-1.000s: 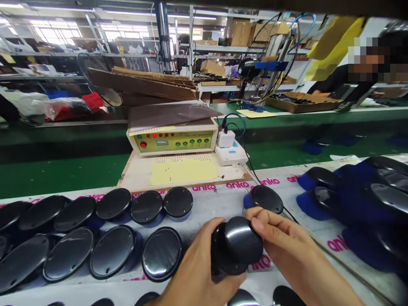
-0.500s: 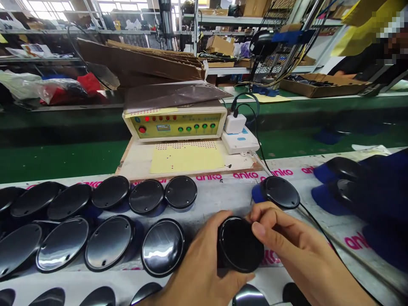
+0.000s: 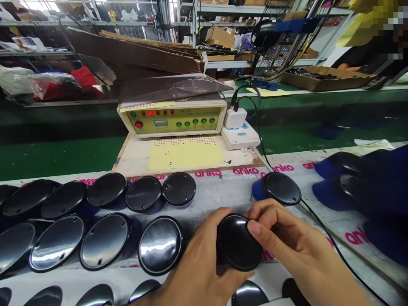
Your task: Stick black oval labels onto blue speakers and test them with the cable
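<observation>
left hand (image 3: 197, 259) cups the near-left side of a glossy black oval housing (image 3: 239, 242); its fingers and the housing's back are hidden. whether the housing touches the counter (image 3: 216, 187) cannot be told. face tilted up toward the right, outline nearly round, long axis hard to make out. right hand (image 3: 293, 242) curled narrow, thumb on the face, fingers over the top rim. just beyond, a second black housing (image 3: 283, 188) with a black cable (image 3: 338, 255) lies on the counter. rows of black housings (image 3: 160, 245) lie to the left. blue-backed pieces (image 3: 338, 182) at right are blurred.
</observation>
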The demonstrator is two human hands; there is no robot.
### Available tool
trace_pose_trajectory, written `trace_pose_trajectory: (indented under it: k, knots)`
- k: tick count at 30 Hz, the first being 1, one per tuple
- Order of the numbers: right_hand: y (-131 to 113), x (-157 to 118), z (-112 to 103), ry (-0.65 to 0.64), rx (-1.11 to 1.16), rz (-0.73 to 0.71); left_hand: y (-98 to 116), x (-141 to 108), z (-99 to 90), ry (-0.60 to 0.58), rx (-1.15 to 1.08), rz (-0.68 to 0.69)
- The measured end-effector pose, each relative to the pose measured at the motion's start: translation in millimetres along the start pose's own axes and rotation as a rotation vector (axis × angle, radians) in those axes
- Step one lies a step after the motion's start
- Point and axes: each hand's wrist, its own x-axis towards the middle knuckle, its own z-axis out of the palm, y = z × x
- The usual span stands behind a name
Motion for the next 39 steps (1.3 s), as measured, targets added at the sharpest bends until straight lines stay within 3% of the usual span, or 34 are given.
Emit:
trace_pose_trajectory:
  k: [22,29,33,36,39]
  knots:
    - [10.1,-8.3,2.0,0.035,-0.193,-0.105,-1.8,-0.6,2.0,0.018,0.005,0.016]
    - [6.7,-8.5,3.0,0.028,-0.273,-0.183,-6.3,-0.6,4.2,0.049,0.058,0.102]
    - [3.2,-7.0,-2.3,-0.034,-0.351,-0.138,-6.0,-0.6,0.2,0.011,0.151,0.153]
    - [7.3,-3.2,-20.4,0.133,-0.512,-0.137,-8.4,-0.3,-2.1,0.025,0.35,0.325]
    - [16.0,8.1,-45.0,0.371,-0.731,-0.386,-9.8,0.1,-0.9,0.039,0.632,0.519]
